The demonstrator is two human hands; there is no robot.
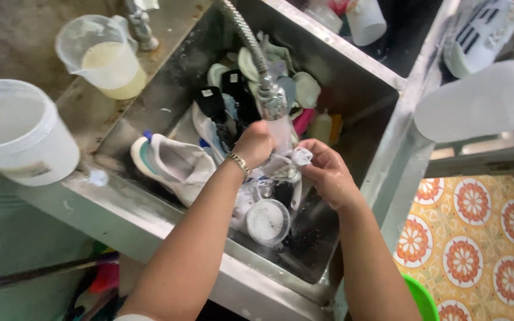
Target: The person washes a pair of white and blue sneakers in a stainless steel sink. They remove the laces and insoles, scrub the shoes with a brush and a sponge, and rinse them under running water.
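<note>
My left hand (pixel 253 144), with a gold bracelet on the wrist, is closed around something white under the flexible spray faucet head (pixel 272 98) in a steel sink (pixel 352 65). Beside it, my right hand (pixel 326 172) pinches a small white piece of fabric or shoe part (pixel 300 156). What exactly each hand grips is partly hidden. A white sneaker (pixel 171 163) lies in the sink to the left. Several insoles (pixel 251 65) and dark shoe parts are piled at the back. A round white lid (pixel 268 221) rests below the hands.
A measuring jug with yellowish liquid (pixel 105 59) and a white bucket (pixel 13 131) stand on the left counter. A white sneaker (pixel 480 32) and a white insole (pixel 483 101) rest at upper right. Patterned floor tiles (pixel 477 238) and a green basin rim (pixel 420 297) lie at right.
</note>
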